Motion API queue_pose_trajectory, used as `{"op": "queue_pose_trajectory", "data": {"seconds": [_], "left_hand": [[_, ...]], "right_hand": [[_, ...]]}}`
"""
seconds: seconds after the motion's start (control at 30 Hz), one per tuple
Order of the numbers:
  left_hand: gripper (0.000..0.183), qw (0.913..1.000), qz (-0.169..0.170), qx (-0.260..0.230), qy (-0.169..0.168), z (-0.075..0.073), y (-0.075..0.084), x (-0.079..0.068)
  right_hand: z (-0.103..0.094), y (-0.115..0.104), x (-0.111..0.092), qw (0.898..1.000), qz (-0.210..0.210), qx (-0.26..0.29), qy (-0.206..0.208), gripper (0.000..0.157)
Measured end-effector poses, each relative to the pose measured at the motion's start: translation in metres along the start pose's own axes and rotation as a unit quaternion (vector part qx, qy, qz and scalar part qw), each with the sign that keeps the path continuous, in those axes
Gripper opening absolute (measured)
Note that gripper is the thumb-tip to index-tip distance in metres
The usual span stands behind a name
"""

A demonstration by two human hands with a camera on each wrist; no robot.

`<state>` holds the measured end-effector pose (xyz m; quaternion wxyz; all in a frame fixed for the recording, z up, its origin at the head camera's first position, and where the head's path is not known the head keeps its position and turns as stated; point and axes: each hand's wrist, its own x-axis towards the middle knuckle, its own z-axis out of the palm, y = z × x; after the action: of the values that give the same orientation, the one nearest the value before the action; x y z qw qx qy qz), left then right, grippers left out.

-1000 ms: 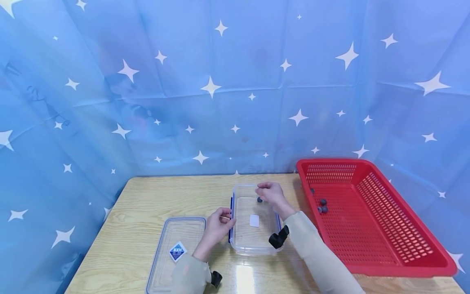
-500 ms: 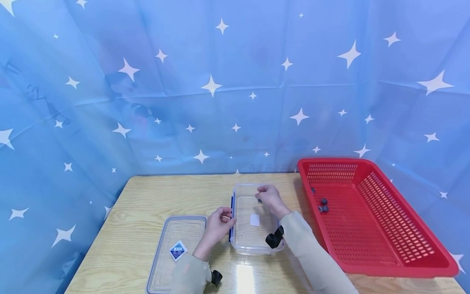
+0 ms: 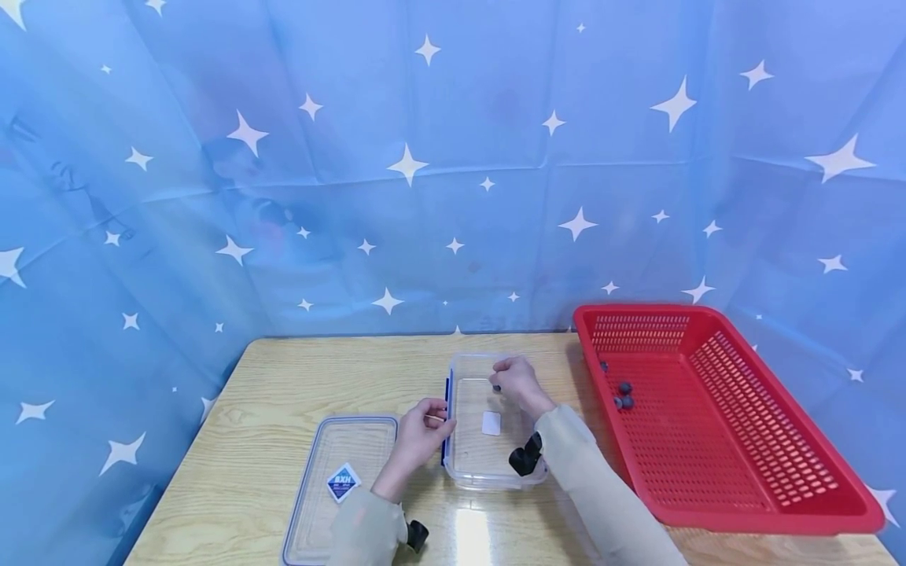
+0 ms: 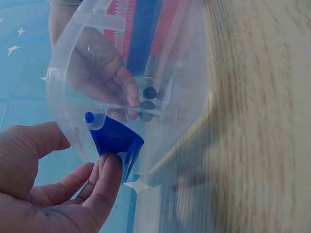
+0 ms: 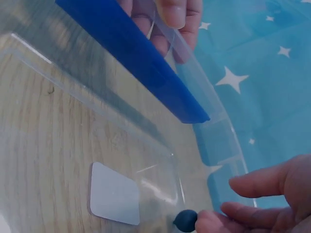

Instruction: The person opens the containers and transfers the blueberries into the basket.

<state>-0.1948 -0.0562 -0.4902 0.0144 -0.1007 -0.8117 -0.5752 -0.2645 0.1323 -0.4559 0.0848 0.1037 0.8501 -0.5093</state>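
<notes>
A clear plastic food container with blue clips stands without its lid on the table. My left hand grips its left wall, thumb at the rim and fingers against the blue clip. My right hand is inside the container near its far right corner. A small dark blueberry lies at its fingertips, touching one of them; the thumb stands apart from the other fingers. From the head view the berry is mostly hidden by the hand. A white square label shows at the container's bottom.
The clear lid with a blue seal and a BXH sticker lies left of the container, partly under the left forearm. A red perforated basket on the right holds several blueberries near its left wall. A starred blue curtain hangs behind.
My right hand has lowered slightly and shifted a little left, now covering most of the blueberry, which has moved slightly left. My left hand stays on the container wall.
</notes>
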Motion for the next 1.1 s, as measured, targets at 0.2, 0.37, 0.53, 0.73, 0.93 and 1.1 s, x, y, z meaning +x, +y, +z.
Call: {"op": "queue_pose_trajectory", "data": {"seconds": [0.2,0.37,0.53,0.73,0.93,1.1], "left_hand": [[0.026,1.0000,-0.001,0.003,0.002,0.000,0.001,0.000],[0.025,1.0000,0.000,0.002,0.003,0.000,0.001,0.000],[0.026,1.0000,-0.001,0.000,0.003,0.000,0.001,0.000],[0.026,1.0000,-0.003,-0.002,0.002,0.000,0.001,0.001],[0.027,1.0000,-0.004,-0.004,0.001,0.000,0.000,0.000],[0.027,1.0000,-0.003,-0.003,0.001,0.001,0.001,0.000]], "right_hand": [[0.003,0.004,0.002,1.000,0.007,0.023,-0.014,0.026],[0.005,0.006,0.003,1.000,-0.008,0.023,0.008,0.025],[0.007,0.007,0.004,0.999,-0.023,0.013,0.041,0.023],[0.008,0.008,0.005,0.999,-0.020,0.000,0.035,0.026],[0.008,0.010,0.007,0.999,0.000,-0.042,0.026,0.028],[0.010,0.014,0.010,0.998,0.008,-0.054,0.011,0.027]]}}
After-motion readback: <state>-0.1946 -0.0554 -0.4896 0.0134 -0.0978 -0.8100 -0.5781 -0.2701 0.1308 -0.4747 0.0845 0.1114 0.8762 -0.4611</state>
